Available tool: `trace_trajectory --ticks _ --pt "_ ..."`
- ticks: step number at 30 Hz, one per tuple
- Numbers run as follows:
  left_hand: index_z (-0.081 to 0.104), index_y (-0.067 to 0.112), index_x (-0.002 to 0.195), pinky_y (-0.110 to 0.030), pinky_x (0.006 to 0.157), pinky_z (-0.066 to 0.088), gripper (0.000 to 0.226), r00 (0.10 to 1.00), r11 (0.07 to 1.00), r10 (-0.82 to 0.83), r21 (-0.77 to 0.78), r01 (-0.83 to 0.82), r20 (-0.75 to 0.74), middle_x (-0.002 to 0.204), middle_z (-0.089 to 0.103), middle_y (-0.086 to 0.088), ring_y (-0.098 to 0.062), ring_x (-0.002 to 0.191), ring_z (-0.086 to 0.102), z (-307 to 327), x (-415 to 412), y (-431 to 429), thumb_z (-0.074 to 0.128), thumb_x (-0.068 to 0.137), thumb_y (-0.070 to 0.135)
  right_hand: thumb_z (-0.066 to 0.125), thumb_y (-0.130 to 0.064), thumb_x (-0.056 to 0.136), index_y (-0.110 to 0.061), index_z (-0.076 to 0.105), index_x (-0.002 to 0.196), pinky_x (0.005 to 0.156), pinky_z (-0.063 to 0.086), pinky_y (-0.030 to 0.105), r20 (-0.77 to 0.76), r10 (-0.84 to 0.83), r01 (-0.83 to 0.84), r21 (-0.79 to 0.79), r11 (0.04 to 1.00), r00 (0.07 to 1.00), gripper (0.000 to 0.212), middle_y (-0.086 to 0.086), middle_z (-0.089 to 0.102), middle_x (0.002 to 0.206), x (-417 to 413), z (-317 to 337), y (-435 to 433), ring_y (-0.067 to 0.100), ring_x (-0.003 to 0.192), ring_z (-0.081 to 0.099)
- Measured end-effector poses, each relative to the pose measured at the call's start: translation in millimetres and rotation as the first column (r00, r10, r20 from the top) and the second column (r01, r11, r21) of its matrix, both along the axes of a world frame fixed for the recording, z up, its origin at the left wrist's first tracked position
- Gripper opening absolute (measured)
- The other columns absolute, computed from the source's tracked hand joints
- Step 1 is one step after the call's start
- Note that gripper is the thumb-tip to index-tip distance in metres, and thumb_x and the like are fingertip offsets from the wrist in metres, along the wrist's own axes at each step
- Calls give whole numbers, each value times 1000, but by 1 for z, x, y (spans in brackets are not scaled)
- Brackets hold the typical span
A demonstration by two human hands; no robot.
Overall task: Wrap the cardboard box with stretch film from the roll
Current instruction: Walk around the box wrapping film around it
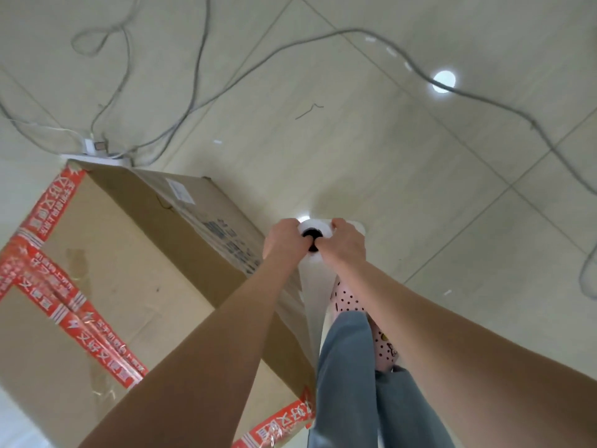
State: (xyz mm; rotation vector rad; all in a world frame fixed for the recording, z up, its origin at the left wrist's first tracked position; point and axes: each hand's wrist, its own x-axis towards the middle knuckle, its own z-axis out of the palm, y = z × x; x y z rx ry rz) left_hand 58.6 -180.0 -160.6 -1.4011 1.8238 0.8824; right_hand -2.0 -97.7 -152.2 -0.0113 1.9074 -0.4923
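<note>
One cardboard box [129,270] is seen at left; film [307,318] is stretched along its side from the upright roll [318,227], whose top end is gripped by the left hand [282,242] and right hand [347,245]. Tension should be kept even, the roll level.

This is a plain indoor room, more a back office or packing space than a furnished home, though which one cannot be told. The floor [403,150] is laid with large glossy pale tiles that mirror a round ceiling light [444,80]. Loose grey cables [323,35] trail across it to a white power strip [97,153], and a big cardboard box [129,253] sealed with red printed tape [48,205] stands on the tiles.
</note>
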Motion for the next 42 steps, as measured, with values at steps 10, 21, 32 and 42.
trace_trajectory --ticks 10,21,32,42 --pt "59 9 76 -26 53 42 10 996 990 -93 -102 94 14 70 56 -5 -27 68 59 2 -17 -31 53 82 13 48 -17 90 -27 57 121 73 35 24 -166 228 -228 20 973 959 34 -1 62 113 -18 10 -37 22 107 58" --pt "58 4 106 -28 56 40 32 996 996 72 -57 -69 48 94 62 -11 -28 81 59 10 -5 -53 56 88 30 52 -9 82 -16 56 120 85 55 44 8 -30 30 -73 997 1000 38 8 59 119 -13 -5 -65 29 103 60" --pt "60 11 84 -29 61 43 15 964 966 -211 -116 230 160 82 60 -4 -25 76 57 6 -44 -86 45 84 9 47 -11 81 -13 58 83 51 29 29 -136 427 -442 -108 891 894 12 2 57 80 -50 0 -102 26 76 50" --pt "57 8 77 -34 73 57 28 743 744 666 -110 -659 60 68 63 -6 -22 61 62 14 -6 -125 57 87 34 53 -22 93 -13 52 120 78 52 33 104 349 -327 -181 927 931 29 2 50 100 -40 -3 -161 25 87 57"
